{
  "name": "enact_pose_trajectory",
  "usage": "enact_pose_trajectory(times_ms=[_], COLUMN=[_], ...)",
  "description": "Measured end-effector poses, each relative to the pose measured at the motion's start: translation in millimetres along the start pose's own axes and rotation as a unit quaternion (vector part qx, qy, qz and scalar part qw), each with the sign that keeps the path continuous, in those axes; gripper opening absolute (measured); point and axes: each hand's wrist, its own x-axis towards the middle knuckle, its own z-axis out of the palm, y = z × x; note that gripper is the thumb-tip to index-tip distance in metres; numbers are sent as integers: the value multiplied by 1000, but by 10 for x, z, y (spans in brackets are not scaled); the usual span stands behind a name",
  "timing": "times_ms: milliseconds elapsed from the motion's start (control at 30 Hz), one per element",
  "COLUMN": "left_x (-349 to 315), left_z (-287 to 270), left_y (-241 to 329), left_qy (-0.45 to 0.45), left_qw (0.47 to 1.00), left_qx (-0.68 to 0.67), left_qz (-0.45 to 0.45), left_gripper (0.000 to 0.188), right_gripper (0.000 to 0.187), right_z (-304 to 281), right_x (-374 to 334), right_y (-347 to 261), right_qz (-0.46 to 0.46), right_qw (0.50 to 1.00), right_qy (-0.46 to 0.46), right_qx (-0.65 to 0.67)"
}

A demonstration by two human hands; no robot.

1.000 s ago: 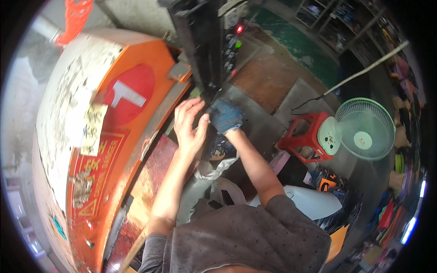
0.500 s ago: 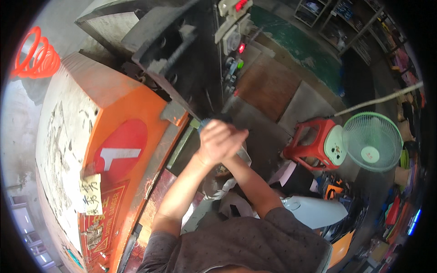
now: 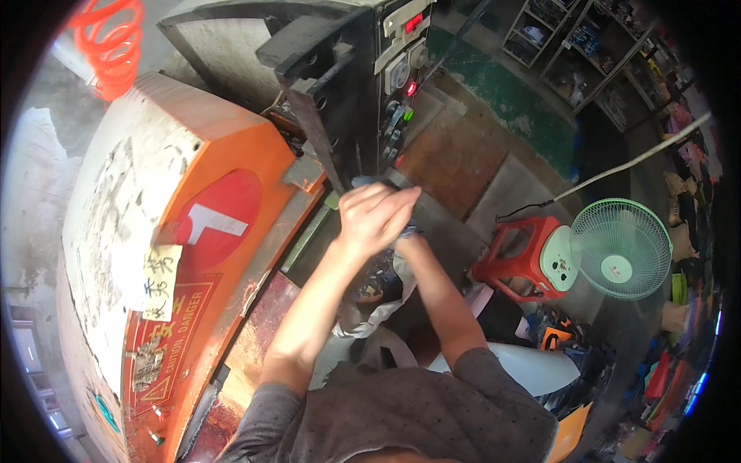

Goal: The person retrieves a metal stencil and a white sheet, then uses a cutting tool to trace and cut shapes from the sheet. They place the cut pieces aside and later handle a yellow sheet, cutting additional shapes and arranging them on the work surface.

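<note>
My left hand (image 3: 376,216) is in front of the black machine part (image 3: 351,100), its fingers curled together and pointing to the upper right. Dark blue-grey material (image 3: 367,182) shows behind its knuckles. What the fingers grip cannot be made out. Crossing in from the right, my right forearm (image 3: 441,297) ends behind the left hand. A bluish edge shows at that wrist, and the right fingers are hidden. Below the hands, a pale sack (image 3: 367,328) stands with its mouth open and dark scraps inside.
To the left rises an orange and white machine cover (image 3: 108,208) with a coiled orange hose (image 3: 112,50) above. Control dials (image 3: 399,73) line the black part. On the right are a red stool (image 3: 509,255), a green fan (image 3: 617,247) and a pale cable (image 3: 641,158).
The view has shifted a little. My forearms stand slightly further apart, my left hand looks less blurred, and more of the sack below shows between the arms.
</note>
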Motion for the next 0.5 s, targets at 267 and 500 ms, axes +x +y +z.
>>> enact_pose_trajectory(times_ms=[267,500], left_x=[-1297,-2258], left_z=[-1186,-2128], left_y=[992,1992], left_qy=[-187,-83], left_qw=[968,879], left_qx=[33,206], left_qz=[-163,-421], left_gripper=[14,8], right_gripper=[28,42], right_z=[-817,-1178], right_x=[481,1177], right_y=[-174,-249], right_qz=[122,177], right_qw=[960,851], right_qy=[244,172], right_qx=[62,-463])
